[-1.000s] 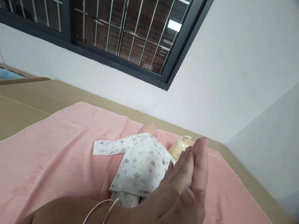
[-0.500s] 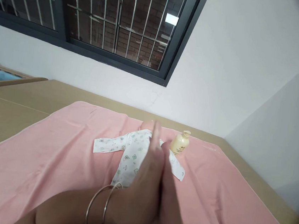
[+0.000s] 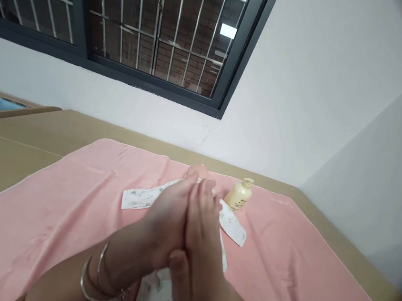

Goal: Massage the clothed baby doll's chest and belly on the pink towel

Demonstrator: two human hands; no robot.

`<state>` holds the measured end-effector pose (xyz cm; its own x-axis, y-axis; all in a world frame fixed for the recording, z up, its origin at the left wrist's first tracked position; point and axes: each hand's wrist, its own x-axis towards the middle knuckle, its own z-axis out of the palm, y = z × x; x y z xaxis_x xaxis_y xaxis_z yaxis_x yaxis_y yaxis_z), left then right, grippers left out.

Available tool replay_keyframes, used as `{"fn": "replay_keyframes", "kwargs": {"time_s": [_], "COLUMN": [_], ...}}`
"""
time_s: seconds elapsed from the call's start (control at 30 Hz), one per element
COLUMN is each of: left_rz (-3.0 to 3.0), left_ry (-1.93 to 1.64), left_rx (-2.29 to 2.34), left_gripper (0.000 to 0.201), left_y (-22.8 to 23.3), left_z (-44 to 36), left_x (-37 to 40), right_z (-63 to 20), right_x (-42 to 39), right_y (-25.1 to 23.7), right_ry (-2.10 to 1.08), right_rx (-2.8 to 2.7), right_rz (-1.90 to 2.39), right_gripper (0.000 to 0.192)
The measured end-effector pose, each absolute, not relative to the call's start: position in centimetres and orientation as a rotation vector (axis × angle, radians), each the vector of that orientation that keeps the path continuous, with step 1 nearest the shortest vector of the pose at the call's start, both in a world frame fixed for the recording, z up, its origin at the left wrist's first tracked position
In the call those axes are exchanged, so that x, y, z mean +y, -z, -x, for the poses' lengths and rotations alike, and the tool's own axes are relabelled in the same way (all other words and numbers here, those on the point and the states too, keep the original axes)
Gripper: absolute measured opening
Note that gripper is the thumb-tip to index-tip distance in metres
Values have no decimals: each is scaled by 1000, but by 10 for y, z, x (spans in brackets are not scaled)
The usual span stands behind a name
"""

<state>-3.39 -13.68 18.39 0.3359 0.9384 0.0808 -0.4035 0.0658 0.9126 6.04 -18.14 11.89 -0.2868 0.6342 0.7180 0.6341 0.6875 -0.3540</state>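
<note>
Doll is lying on the pink cloth, head pointing away, its long axis running beneath the left hand and right hand, which are pressing palm to palm, neither clearly nearer.

Since a second ago, you're shifting your left hand and right hand from lower right toward frame centre; bracelets are sitting farther left, bottle and sleeve end are showing uncovered right of centre.
</note>
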Motion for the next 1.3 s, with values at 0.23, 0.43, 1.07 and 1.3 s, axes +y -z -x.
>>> {"fn": "replay_keyframes", "kwargs": {"time_s": [0.23, 0.43, 1.07, 1.3], "left_rz": [-1003, -979, -1573, -1852], "left_ry": [-1189, -1586, -1545, -1470], "left_rx": [587, 921, 1286, 1390], "left_gripper": [59, 45, 33, 38], "left_y": [-176, -125, -27, -9], "left_z": [47, 15, -5, 2], "left_x": [-81, -9, 16, 12], "right_z": [-70, -102, -104, -107], "right_x": [-179, -97, -41, -40], "right_y": [-129, -109, -46, -45], "right_ry": [-149, -229, -9, 22], "right_rx": [-1965, -1744, -2071, -1908], "right_rz": [920, 1333, 1773, 1966], "right_gripper": [46, 36, 48, 55]}}
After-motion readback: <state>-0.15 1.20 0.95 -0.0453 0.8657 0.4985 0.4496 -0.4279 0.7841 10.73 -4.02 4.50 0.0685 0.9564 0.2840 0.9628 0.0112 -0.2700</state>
